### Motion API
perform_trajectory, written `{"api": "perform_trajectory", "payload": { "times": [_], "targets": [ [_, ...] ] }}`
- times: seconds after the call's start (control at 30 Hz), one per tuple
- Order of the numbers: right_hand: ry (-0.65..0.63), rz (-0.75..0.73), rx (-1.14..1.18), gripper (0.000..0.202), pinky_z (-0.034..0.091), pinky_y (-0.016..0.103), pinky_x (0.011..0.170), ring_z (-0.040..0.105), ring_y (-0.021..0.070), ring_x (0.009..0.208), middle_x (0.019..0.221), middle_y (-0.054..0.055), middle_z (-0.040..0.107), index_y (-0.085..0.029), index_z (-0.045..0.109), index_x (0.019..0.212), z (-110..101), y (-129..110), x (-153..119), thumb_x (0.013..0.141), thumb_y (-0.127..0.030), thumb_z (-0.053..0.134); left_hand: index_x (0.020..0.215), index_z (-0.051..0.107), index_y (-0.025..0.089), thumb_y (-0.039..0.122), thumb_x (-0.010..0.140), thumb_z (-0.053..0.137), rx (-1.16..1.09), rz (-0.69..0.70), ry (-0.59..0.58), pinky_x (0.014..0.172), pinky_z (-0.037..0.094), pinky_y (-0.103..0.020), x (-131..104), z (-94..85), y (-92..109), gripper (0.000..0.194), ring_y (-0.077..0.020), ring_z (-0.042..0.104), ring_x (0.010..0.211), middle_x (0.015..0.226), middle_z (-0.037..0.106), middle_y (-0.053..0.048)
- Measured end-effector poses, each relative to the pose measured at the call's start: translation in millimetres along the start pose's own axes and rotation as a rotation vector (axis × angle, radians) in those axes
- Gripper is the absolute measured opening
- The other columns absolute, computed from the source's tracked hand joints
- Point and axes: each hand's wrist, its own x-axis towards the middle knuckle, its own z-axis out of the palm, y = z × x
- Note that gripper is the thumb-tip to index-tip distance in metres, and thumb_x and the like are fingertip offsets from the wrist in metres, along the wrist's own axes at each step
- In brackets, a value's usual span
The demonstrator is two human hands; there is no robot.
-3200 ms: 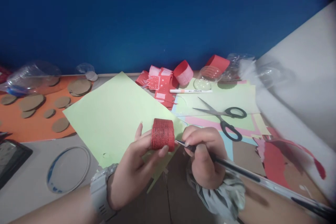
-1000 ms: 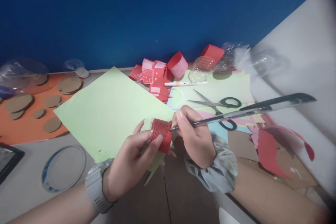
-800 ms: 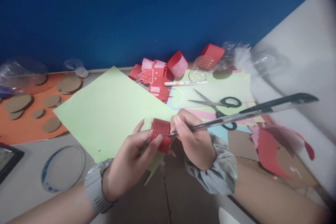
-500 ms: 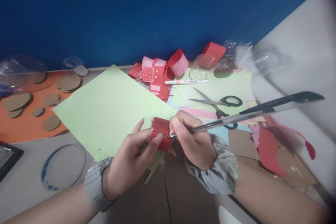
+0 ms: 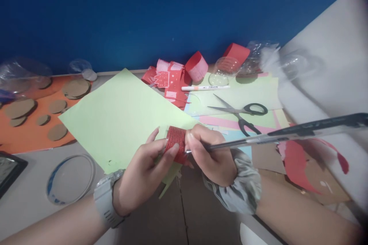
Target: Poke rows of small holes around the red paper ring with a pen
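Note:
My left hand (image 5: 149, 168) is closed around a small spool of red cord (image 5: 176, 141), its thumb pressing on the windings. A long, thin pen (image 5: 244, 140) with a clear barrel and dark end is pinched in my right hand (image 5: 211, 153); its tip meets the right side of the spool. Beneath and beyond the hands lies a light green sheet (image 5: 120, 111), turned corner-up. Open black-handled scissors (image 5: 240, 111) rest on papers to the right, behind my right hand.
Cardboard discs (image 5: 76, 88) sit on an orange sheet (image 5: 28, 134) at the left, near a clear ring (image 5: 70, 179). Red paper pieces (image 5: 174, 80), a white marker (image 5: 204, 88) and clear plastic domes (image 5: 228, 65) stand at the back. Red cutouts (image 5: 297, 164) lie right.
The pen's far end has swung lower and toward the right, and its tip sits slightly lower on the spool. Both hands keep their holds. The view has shifted slightly.

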Motion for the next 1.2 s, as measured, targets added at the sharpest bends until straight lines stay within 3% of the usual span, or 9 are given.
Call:
{"api": "perform_trajectory", "payload": {
  "times": [0.2, 0.4, 0.67, 0.9, 1.1, 1.2],
  "targets": [
    [0.17, 0.015, 0.036, 0.037, 0.036, 0.025, 0.05, 0.04, 0.0095, 0.05, 0.058, -0.007, 0.043, -0.022, 0.044, 0.07, 2.5, 3.1, 2.8, 0.105, -0.032, 0.05, 0.083, 0.07, 0.022, 0.024, 0.105, 0.047, -0.002, -0.017, -0.022, 0.131, 0.007, -0.038, -0.2, -0.5, 0.7, 0.031, -0.0104, 0.069, 0.079, 0.088, 0.079, 0.009],
    [-0.021, -0.023, -0.043, 0.033, 0.034, 0.026, 0.048, 0.043, 0.0097, 0.047, 0.057, -0.006, 0.049, -0.022, 0.045, 0.069, -1.3, -0.6, 0.0, 0.1, -0.027, 0.056, 0.078, 0.062, 0.021, 0.022, 0.102, 0.049, -0.015, -0.003, 0.02, 0.131, 0.012, -0.039, -0.8, 0.2, -2.0, 0.027, -0.0098, 0.065, 0.072, 0.075, 0.07, 0.011],
    [0.11, 0.044, 0.058, 0.036, 0.04, 0.027, 0.048, 0.046, 0.0107, 0.044, 0.055, -0.007, 0.049, -0.024, 0.045, 0.072, 3.2, 0.5, -1.6, 0.105, -0.039, 0.048, 0.079, 0.066, 0.022, 0.023, 0.103, 0.047, -0.002, -0.02, -0.01, 0.131, 0.009, -0.04, 0.2, -0.2, 1.4, 0.031, -0.0107, 0.068, 0.078, 0.082, 0.075, 0.01],
    [-0.057, -0.077, -0.145, 0.032, 0.035, 0.03, 0.049, 0.043, 0.0126, 0.049, 0.058, -0.004, 0.049, -0.024, 0.045, 0.069, -2.6, -4.4, -0.8, 0.101, -0.026, 0.051, 0.08, 0.061, 0.019, 0.023, 0.101, 0.049, 0.014, -0.02, 0.023, 0.13, 0.015, -0.038, -1.3, -0.2, 1.2, 0.025, -0.0098, 0.06, 0.069, 0.073, 0.066, 0.009],
    [0.055, -0.002, -0.067, 0.037, 0.037, 0.03, 0.049, 0.044, 0.013, 0.05, 0.058, -0.004, 0.05, -0.025, 0.046, 0.07, 2.0, -3.3, -2.7, 0.105, -0.037, 0.047, 0.076, 0.057, 0.021, 0.022, 0.103, 0.048, 0.002, -0.018, 0.003, 0.131, 0.01, -0.039, 0.0, -0.8, 2.0, 0.028, -0.0096, 0.065, 0.073, 0.074, 0.068, 0.01],
    [0.043, -0.002, -0.067, 0.034, 0.036, 0.03, 0.05, 0.044, 0.0132, 0.05, 0.058, -0.004, 0.049, -0.025, 0.045, 0.07, 1.9, -3.6, -2.4, 0.103, -0.032, 0.048, 0.076, 0.057, 0.021, 0.023, 0.103, 0.048, 0.002, -0.011, 0.006, 0.131, 0.011, -0.042, 0.2, -0.1, 1.8, 0.029, -0.011, 0.064, 0.072, 0.072, 0.068, 0.009]
  ]
}}
